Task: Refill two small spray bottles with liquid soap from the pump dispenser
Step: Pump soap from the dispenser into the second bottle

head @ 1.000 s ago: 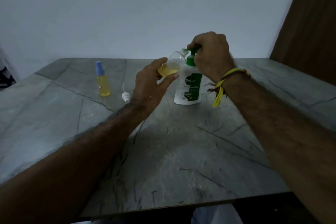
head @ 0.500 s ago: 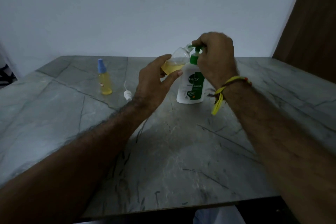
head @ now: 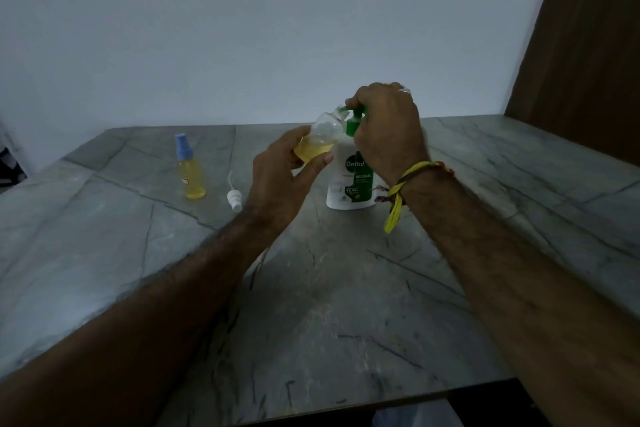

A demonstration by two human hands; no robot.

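The left hand (head: 277, 180) is wrapped round the lower body of a small clear spray bottle (head: 320, 140), thumb on the near side and fingers behind, tilting it so the open neck points up and to the right at the pump spout. The bottle is roughly half full of yellow soap. It looks like thin, light plastic that would give under a hard squeeze, so a moderate hold low on the body, where the weight of the liquid sits, seems the sound place; any soap on the outside would make it slick.

The right hand (head: 384, 130) is curled over the green pump head (head: 356, 113) of the soap dispenser (head: 351, 180), fingers closed on it, with a yellow thread band (head: 398, 198) at the wrist. The dispenser stands upright on the bench (head: 346, 305), touching the small bottle near the spout. It is a stiffer, heavier white bottle with a broad base, and I judge it steady enough to pump one-handed, provided the push goes straight down. Whether soap is running at this instant cannot be told.

Further left on the bench, well apart from the hands, the second spray bottle (head: 191, 170) stands upright, capped in blue and nearly full of yellow liquid. Between it and the left wrist lies a loose white sprayer top (head: 234, 196) with its thin dip tube, which is light, easily rolled, and best picked up by the collar.
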